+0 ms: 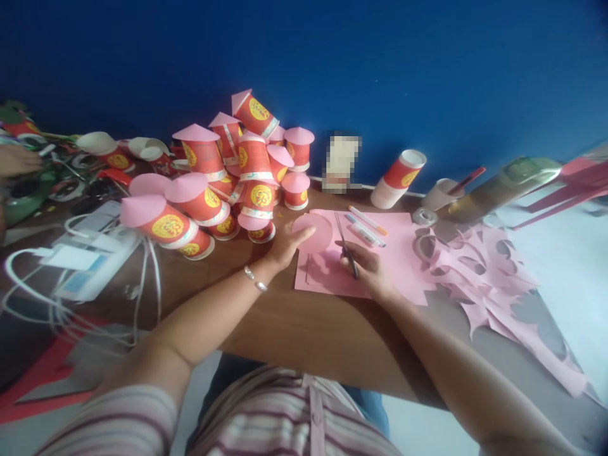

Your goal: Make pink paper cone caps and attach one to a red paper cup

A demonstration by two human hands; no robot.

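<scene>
My left hand pinches a pink paper circle by its left edge, above the pink paper sheets. In my right hand is a pair of scissors, its blades pointing away from me, just right of the circle. Whether the blades touch the circle I cannot tell. Two markers lie on the sheets beyond the scissors. Left of my hands are piled several red paper cups, many topped with pink paper cones.
Pink paper offcuts spread over the table's right side. At the back stand stacked cups, a tape roll and a bottle. A white power strip with tangled cables lies left. Another person's hand shows at the far left.
</scene>
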